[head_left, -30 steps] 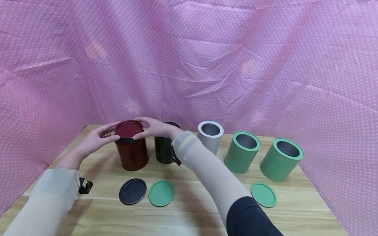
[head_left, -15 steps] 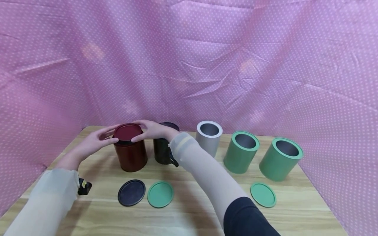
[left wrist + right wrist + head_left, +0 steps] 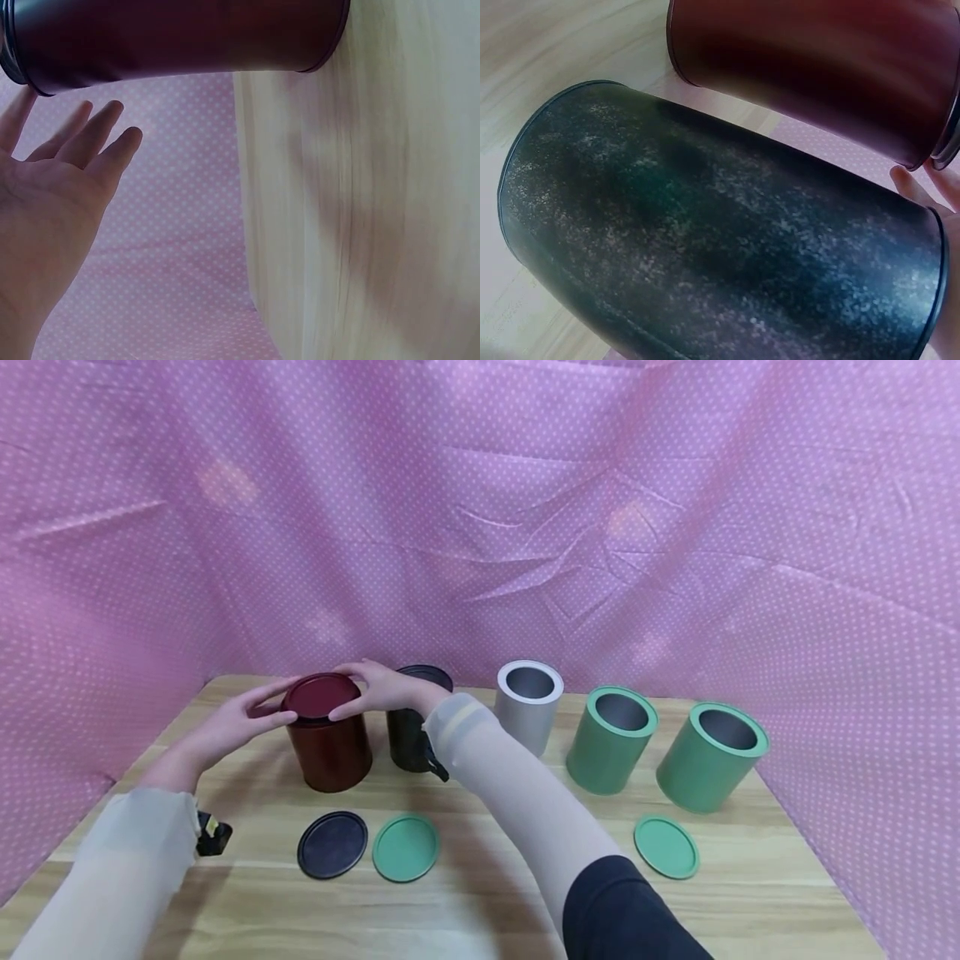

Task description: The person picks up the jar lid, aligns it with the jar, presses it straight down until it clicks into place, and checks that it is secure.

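Dark red and round, the metal canister [image 3: 327,752] is standing near the wooden worktop's [image 3: 487,893] far left corner, its flat red lid [image 3: 322,696] resting on top. You are touching the lid's rim from both sides: your left hand [image 3: 234,724] with straight, spread fingers, your right hand [image 3: 378,687] with lightly bent fingertips. No readable writing is showing.

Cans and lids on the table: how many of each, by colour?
Dark red can with its lid on: 1
Black can: 1
Grey can: 1
Green cans: 2
Loose black lid: 1
Loose green lids: 2
Total: 5 cans, 4 lids.
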Demonstrator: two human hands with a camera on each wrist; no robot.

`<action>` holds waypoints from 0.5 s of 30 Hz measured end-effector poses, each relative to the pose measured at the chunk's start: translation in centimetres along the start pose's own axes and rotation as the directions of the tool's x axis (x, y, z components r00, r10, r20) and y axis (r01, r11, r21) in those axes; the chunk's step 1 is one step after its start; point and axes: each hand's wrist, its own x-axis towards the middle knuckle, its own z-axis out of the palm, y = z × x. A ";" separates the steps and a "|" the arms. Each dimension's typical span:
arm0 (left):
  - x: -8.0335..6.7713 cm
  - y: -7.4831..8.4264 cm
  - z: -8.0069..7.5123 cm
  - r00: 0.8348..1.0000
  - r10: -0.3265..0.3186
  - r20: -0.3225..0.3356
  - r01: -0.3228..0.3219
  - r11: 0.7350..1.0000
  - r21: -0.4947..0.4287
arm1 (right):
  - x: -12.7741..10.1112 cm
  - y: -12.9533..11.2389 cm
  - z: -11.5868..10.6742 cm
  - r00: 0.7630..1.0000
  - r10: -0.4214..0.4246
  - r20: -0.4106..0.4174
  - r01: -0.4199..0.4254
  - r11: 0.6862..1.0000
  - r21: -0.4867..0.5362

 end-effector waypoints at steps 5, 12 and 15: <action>0.0 -0.5 0.4 1.000 0.012 0.003 -0.012 1.000 0.002 | 0.1 0.2 0.3 1.000 -0.014 -0.004 0.014 0.999 -0.042; -0.3 -0.8 0.6 1.000 0.001 0.001 -0.001 1.000 -0.021 | 0.3 0.2 0.7 1.000 -0.020 -0.007 0.019 0.984 -0.175; -0.3 -0.8 0.4 1.000 -0.017 0.000 0.017 1.000 -0.024 | 0.3 0.0 0.6 1.000 -0.016 -0.010 0.014 0.978 -0.206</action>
